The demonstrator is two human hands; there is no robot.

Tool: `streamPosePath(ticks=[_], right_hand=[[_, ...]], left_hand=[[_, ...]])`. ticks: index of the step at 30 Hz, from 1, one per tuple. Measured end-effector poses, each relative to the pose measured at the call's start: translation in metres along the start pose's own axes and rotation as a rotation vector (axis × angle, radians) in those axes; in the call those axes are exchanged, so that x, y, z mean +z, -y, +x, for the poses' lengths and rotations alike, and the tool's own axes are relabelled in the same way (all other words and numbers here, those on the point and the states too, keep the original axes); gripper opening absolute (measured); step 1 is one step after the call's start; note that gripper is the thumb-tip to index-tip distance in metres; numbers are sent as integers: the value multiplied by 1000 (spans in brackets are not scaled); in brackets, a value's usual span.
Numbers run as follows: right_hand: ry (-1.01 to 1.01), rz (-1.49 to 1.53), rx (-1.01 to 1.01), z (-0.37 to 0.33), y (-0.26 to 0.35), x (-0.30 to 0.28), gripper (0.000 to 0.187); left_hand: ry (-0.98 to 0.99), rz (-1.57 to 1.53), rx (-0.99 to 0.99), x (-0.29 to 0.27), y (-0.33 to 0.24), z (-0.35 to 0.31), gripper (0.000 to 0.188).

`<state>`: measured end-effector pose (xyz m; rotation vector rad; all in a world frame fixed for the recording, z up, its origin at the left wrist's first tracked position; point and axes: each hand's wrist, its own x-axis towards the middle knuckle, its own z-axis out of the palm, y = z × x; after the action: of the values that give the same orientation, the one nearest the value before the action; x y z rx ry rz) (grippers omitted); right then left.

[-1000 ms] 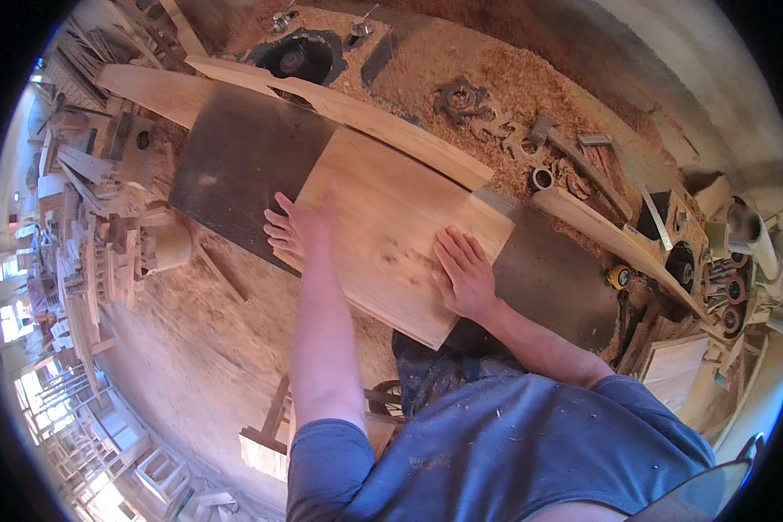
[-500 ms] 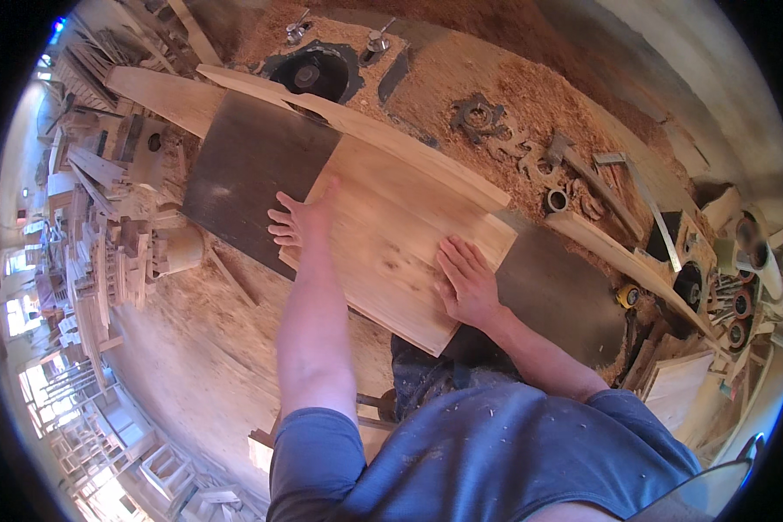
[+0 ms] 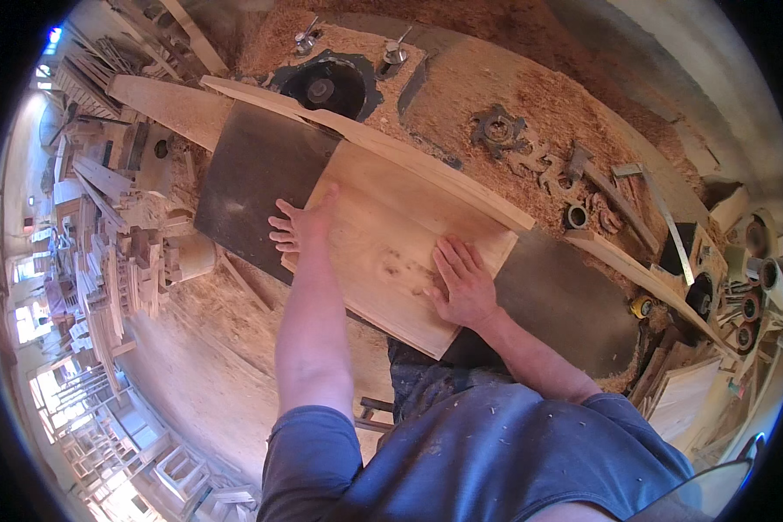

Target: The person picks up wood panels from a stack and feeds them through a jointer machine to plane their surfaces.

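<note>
A pale wooden panel point(image 3: 383, 222) with dark knots lies flat on a dark metal machine table point(image 3: 261, 165), its far edge along a wooden fence point(image 3: 426, 174). My left hand point(image 3: 308, 228) is at the panel's left end with its fingers spread. Its thumb rests on the wood, and the other fingers reach past the edge above the dark plate. Near the right end, my right hand point(image 3: 465, 283) lies flat on the panel, fingers stretched out beside the knots.
Behind the fence sits a round cutter opening point(image 3: 324, 87) amid wood shavings. Toothed cutter heads point(image 3: 498, 129), a hammer point(image 3: 618, 200), a metal ring point(image 3: 575, 217) and a metal square point(image 3: 665, 217) lie farther right. Wood scraps point(image 3: 139, 261) are stacked at the left.
The panel has slid slightly left along the fence, both hands moving with it. The whole view has also shifted a little.
</note>
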<state>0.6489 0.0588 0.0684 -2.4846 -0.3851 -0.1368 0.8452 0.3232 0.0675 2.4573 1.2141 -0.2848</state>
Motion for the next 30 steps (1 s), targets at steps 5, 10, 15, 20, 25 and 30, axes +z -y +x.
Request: streamPosePath(ticks=[5,10,15,20,25,30], right_hand=[[-25,12,16,14,6,7,73],[-36,33,28,29,12,12,72],[-41,54,42,45,18,17,73],[-25,56,37,60,22,25,76],[-35,77,42,73,29,31,76],[-53,76,43,89,33,43,74]], left_hand=[[-16,-19,12,3,4,18,141],[23,34,8,-4,0,36,150],[-3,-5,20,-13,-5,44,144],[-37,-25,28,-20,-15,64,142],[-20,-38,17,-25,-25,85,144],[-22,-32,12,-31,-32,104,148]])
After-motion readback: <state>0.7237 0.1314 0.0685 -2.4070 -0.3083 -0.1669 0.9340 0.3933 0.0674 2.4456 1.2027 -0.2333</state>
